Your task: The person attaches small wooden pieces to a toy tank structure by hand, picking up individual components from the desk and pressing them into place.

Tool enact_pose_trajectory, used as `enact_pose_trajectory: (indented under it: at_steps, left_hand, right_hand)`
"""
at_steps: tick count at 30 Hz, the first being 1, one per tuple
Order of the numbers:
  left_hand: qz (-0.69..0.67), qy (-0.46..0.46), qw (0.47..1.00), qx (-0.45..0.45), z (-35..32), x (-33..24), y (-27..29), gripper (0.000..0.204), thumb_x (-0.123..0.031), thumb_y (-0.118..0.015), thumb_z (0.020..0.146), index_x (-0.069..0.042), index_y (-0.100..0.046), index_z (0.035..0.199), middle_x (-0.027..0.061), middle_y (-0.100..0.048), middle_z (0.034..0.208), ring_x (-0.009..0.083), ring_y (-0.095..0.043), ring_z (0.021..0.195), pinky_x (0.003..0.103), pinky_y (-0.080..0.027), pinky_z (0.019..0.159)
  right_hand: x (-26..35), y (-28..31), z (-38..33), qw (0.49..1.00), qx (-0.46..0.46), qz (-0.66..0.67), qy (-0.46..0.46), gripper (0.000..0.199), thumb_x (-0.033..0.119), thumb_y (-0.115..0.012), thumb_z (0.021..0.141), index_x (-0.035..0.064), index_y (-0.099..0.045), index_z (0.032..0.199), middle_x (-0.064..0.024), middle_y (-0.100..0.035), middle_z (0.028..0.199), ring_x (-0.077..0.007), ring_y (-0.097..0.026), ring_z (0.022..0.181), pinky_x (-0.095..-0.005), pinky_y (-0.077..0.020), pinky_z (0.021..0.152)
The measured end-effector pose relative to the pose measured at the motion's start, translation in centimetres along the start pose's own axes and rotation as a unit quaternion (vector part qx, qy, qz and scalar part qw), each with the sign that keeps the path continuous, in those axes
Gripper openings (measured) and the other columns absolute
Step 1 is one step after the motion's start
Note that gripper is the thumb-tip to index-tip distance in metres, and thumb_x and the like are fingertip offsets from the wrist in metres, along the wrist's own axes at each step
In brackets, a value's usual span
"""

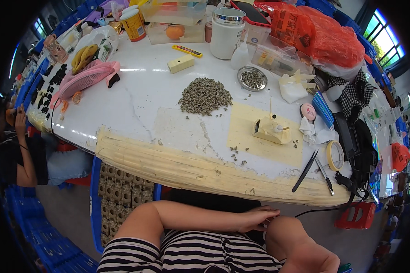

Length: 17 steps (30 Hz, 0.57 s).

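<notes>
My left forearm crosses in front of my striped shirt, below the table edge. My left hand is open with its fingers stretched out, lying against my bent right arm near the elbow. At the lower right my right hand is raised close to the camera, its fingers out of sight. Nearest on the table are black tweezers, a slim pen-like tool and a roll of tape. A small tape-wrapped block stands on a yellow sheet. Behind it lies a heap of small grey-brown parts.
A metal dish holds more small parts. Behind are a white canister, clear boxes and red plastic bags. A pink mesh bag lies left. Below the table are a blue crate and red stool; another person sits left.
</notes>
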State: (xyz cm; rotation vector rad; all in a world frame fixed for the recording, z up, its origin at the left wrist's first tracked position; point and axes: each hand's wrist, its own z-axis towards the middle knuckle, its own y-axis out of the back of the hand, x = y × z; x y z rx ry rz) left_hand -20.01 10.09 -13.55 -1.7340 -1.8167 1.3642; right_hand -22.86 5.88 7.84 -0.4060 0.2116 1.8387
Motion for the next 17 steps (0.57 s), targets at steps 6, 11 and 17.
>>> enact_pose_trajectory:
  at_steps: [6,11,17]
  left_hand:
    - [-0.063,0.014,0.997,-0.032,0.2,-0.1,-0.9,0.064,-0.053,-0.061,0.097,-0.009,-0.047,0.140,0.0086,-0.054,0.133,0.0176,-0.049,0.125,0.039,-0.046,0.100]
    - [-0.054,0.043,0.997,-0.047,0.9,0.9,0.3,0.064,-0.053,-0.065,0.094,-0.002,-0.053,0.131,0.0095,-0.060,0.123,0.0154,-0.056,0.116,0.031,-0.049,0.095]
    - [-0.060,0.018,0.998,-0.030,2.1,1.3,0.4,0.061,-0.054,-0.066,0.093,-0.007,-0.055,0.130,0.0080,-0.063,0.118,0.0144,-0.058,0.113,0.034,-0.048,0.097]
  right_hand:
    - [-0.4,-1.4,-1.3,0.997,-0.054,0.020,0.057,0.014,0.005,-0.070,0.076,0.0098,-0.063,0.065,0.0062,-0.057,0.064,-0.0053,-0.056,0.059,-0.0186,-0.0422,0.055]
    - [-0.4,-1.1,-2.3,0.997,-0.048,0.037,0.040,0.016,0.005,-0.070,0.078,0.0092,-0.063,0.065,0.0051,-0.058,0.064,-0.0051,-0.056,0.059,-0.0188,-0.0426,0.056]
    - [-0.1,-0.1,-2.5,0.998,-0.020,0.043,0.035,0.016,0.007,-0.071,0.080,0.0094,-0.064,0.065,0.0052,-0.058,0.063,-0.0054,-0.058,0.063,-0.0190,-0.0449,0.059]
